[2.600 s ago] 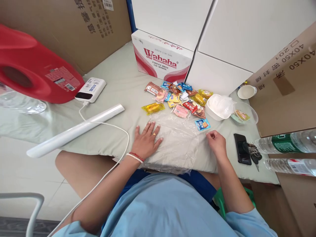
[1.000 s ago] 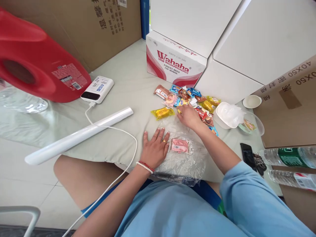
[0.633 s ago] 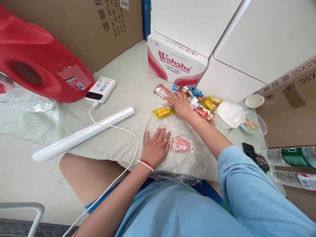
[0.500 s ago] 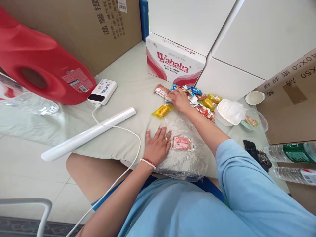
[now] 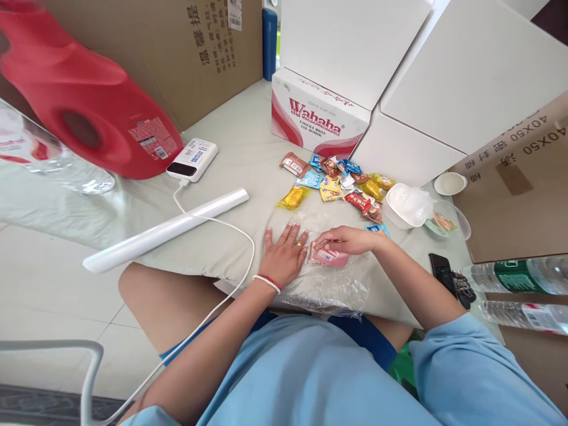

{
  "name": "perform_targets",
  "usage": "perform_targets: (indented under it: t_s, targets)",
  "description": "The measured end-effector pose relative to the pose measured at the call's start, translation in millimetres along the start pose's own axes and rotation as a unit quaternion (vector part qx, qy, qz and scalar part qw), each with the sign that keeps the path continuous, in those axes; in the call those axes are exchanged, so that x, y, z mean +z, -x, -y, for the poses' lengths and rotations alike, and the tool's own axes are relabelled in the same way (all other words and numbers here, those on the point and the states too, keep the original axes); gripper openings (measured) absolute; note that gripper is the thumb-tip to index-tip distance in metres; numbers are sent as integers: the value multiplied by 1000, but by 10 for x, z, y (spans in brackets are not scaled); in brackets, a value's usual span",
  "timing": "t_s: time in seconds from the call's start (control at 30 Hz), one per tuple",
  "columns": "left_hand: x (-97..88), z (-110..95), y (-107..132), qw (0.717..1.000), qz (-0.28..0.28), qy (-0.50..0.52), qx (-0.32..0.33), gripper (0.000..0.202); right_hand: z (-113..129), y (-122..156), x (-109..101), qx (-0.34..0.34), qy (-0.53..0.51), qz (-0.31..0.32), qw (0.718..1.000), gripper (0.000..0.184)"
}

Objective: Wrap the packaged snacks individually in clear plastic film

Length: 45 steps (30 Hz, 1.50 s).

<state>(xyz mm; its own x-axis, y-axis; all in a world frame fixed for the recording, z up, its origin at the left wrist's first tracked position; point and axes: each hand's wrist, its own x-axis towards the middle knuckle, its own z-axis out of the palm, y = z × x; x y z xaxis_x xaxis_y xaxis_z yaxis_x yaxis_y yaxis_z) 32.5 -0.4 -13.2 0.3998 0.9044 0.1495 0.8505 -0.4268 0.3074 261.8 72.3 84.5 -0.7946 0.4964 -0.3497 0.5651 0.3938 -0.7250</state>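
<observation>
My left hand (image 5: 284,255) lies flat with its fingers spread on a clear plastic bag (image 5: 328,296) near the front edge of the cloth-covered surface. Just right of it, my right hand (image 5: 346,241) has its fingers bent down onto a pink snack packet (image 5: 335,258), which they partly cover. Beyond both hands is a loose pile of wrapped snacks: a yellow packet (image 5: 293,197), a brown packet (image 5: 294,164), a light blue packet (image 5: 311,179) and a red packet (image 5: 357,199), among several others. A small blue packet (image 5: 377,229) shows behind my right wrist.
A white Wahaha carton (image 5: 317,115) stands behind the snacks. To the left are a red jug (image 5: 89,112), a white power bank (image 5: 193,160) with a cable and a long white tube (image 5: 168,231). At right are a white container (image 5: 397,207), a phone (image 5: 439,269) and plastic bottles (image 5: 523,316).
My right hand has come back from the snack pile to the pink packet. My left hand stays flat on the bag. The camera view has shifted slightly.
</observation>
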Motion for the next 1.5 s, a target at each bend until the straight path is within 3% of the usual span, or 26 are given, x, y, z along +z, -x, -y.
perform_targets:
  t_s: [0.13,0.2,0.33,0.53,0.8,1.27,1.4,1.5]
  targets:
    - [3,-5,-4,1000,0,-2,-3,52,39,-113,289,75,148,-205,965,37]
    - [6,-5,-3,1000,-1,3,-4,52,76,-73,435,114,169,-250,946,45]
    - [3,-4,2,1000,-10,13,-2,51,151,73,739,158,204,-244,935,58]
    - [-17,-15,-2,1000,-4,16,-4,52,163,125,999,139,234,-247,930,54]
    - [10,-23,6,1000,-13,7,-11,52,152,141,1098,148,282,-274,907,51]
    - [10,-44,13,1000,-7,-7,-21,52,192,117,1183,206,244,-302,898,48]
    - [-51,-8,-10,999,18,5,-26,54,165,153,1162,190,230,-311,902,51]
    - [-144,113,-12,997,64,41,-26,58,185,316,1210,144,195,-356,903,56]
